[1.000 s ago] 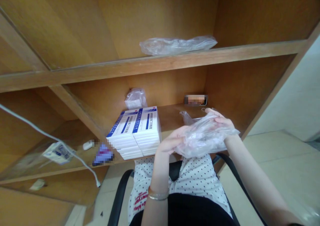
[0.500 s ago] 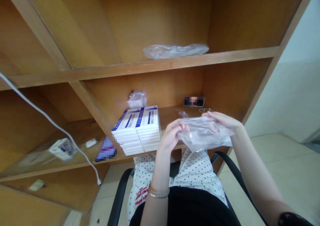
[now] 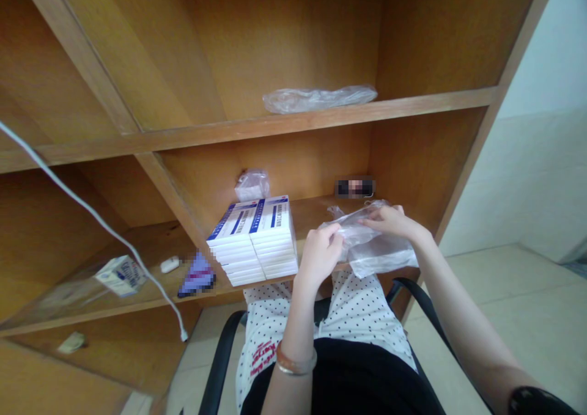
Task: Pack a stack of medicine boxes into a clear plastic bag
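A clear plastic bag (image 3: 380,255) lies spread over the shelf's front edge, above my lap. My left hand (image 3: 321,251) pinches the bag's left side between thumb and fingers. On its upper right part, my right hand (image 3: 393,221) has its fingers closed on the thin plastic. Left of my left hand stand two stacks of white and blue boxes (image 3: 254,241), set side by side. Whether anything is inside the bag I cannot make out.
Behind the boxes sits a small plastic-wrapped packet (image 3: 253,184). A phone-like blurred item (image 3: 354,187) leans at the back. Another clear plastic bag (image 3: 321,99) lies on the shelf above. A white cable (image 3: 92,204) hangs at left, before a small carton (image 3: 120,275).
The bag has come down from between my raised hands to the shelf edge and spread out. My right hand has shifted left over it, and my left hand sits slightly lower.
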A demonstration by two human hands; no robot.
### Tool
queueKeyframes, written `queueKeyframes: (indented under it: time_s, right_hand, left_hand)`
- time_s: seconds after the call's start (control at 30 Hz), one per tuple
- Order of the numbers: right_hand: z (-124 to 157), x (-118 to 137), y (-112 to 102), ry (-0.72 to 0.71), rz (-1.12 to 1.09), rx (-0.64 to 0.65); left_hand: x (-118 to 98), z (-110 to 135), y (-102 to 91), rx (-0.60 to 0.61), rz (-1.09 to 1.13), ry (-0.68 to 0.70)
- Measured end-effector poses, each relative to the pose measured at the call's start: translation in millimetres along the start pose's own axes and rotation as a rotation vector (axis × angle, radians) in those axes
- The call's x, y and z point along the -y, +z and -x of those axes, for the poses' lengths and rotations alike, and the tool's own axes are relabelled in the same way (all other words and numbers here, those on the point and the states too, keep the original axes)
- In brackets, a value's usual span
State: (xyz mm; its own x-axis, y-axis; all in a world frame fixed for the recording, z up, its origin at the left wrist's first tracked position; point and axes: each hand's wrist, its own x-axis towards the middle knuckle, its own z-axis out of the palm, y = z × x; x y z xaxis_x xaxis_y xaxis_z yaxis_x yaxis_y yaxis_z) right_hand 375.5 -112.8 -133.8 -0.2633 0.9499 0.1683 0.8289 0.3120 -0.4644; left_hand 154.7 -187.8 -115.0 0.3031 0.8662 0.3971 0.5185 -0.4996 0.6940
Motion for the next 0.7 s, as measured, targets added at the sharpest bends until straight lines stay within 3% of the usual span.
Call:
queueKeyframes:
  time_s: [0.1, 0.2, 0.3, 0.47, 0.7]
  right_hand:
    - [-9, -9, 6, 0.003, 0.117, -0.045]
    - [-10, -16, 6, 0.013, 0.17, -0.022]
    - [-5, -15, 2, 0.054, 0.203, 0.043]
    - [6, 3, 0, 0.112, 0.2, 0.164]
    - [0, 7, 8, 0.052, 0.25, 0.104]
  left_hand:
    - [9, 0, 10.0, -0.049, -0.401, -0.012]
    - [23, 1, 18.7, -0.021, -0.566, -0.09]
    - [35, 2, 22.5, -0.019, -0.652, -0.16]
    - [39, 2, 21.7, -0.034, -0.69, -0.131]
    - [26, -2, 19.6, -0.177, -0.709, -0.042]
